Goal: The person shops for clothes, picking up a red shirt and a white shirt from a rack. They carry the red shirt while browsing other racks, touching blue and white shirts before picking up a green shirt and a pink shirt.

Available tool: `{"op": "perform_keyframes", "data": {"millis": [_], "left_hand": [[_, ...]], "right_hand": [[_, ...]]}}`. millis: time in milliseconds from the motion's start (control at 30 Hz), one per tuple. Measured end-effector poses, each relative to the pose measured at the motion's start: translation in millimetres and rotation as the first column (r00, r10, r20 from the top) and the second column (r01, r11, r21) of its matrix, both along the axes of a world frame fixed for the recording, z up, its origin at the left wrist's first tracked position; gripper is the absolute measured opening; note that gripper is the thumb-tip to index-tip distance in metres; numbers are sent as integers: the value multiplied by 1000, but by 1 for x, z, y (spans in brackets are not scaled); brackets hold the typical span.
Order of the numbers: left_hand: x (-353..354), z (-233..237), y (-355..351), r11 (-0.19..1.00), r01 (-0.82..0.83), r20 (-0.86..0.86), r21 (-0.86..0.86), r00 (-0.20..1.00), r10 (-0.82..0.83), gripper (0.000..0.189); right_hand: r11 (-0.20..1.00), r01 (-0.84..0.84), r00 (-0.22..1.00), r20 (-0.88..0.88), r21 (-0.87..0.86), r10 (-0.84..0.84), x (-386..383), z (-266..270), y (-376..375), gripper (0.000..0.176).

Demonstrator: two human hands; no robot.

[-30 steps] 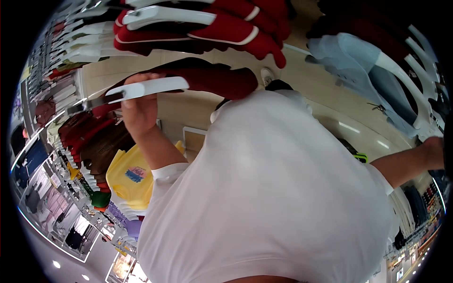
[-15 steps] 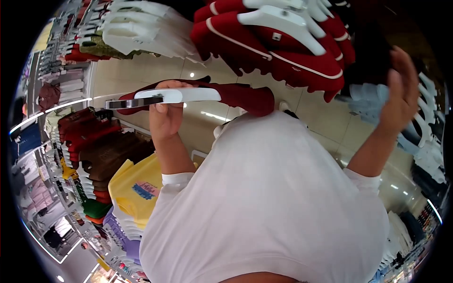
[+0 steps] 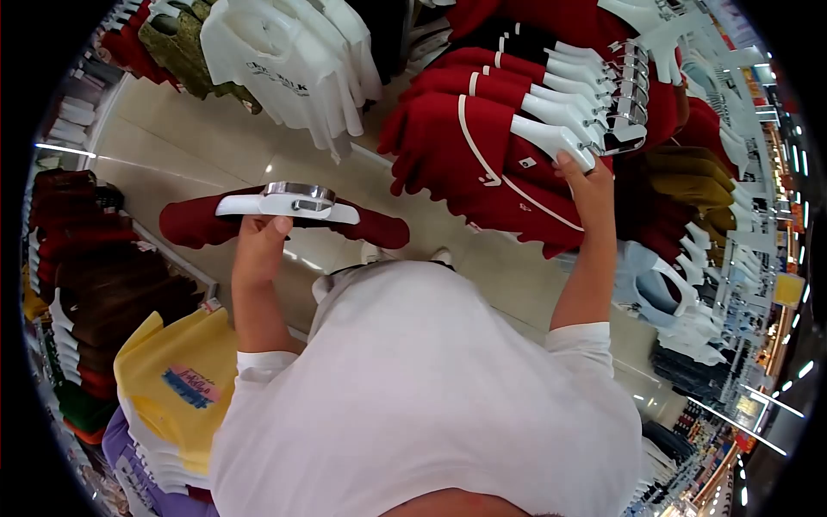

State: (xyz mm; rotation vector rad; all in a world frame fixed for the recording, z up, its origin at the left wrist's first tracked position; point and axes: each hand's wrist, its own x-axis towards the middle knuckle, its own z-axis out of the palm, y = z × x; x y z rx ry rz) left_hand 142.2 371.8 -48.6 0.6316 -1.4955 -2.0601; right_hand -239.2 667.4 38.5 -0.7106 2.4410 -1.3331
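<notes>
My left hand (image 3: 261, 250) is closed on a white hanger (image 3: 245, 205) with a broad metal hook, seen from above. A dark red garment (image 3: 191, 222) hangs from it, spreading out on both sides. My right hand (image 3: 592, 181) grips the end of another white hanger (image 3: 543, 138), the front one of a row on the rack. On that hanger is a red garment (image 3: 482, 172) with a cream stripe and a small white label. Several similar red garments hang close behind it, their metal hooks lined up on the rail.
White printed T-shirts (image 3: 289, 77) hang at the top left. To the left are brown garments (image 3: 112, 297) and a yellow shirt (image 3: 177, 375) above purple ones (image 3: 142, 470). Light blue garments (image 3: 642, 280) hang on the right. A tiled floor (image 3: 172, 142) runs between the racks.
My right hand has come from the far right, raised in the air, to the front hanger of the red row. My left hand has moved left and down with its hanger, which has turned.
</notes>
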Motion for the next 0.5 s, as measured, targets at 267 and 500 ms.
{"op": "perform_keyframes", "data": {"millis": [267,500], "left_hand": [[-40,25,2,964,241,-142,113,964,-225,55],[-101,44,39,879,476,-219,39,862,-457,52]], "right_hand": [[998,-60,998,27,22,59,27,42,15,39],[993,69,988,131,91,-80,51,49,98,32]]}}
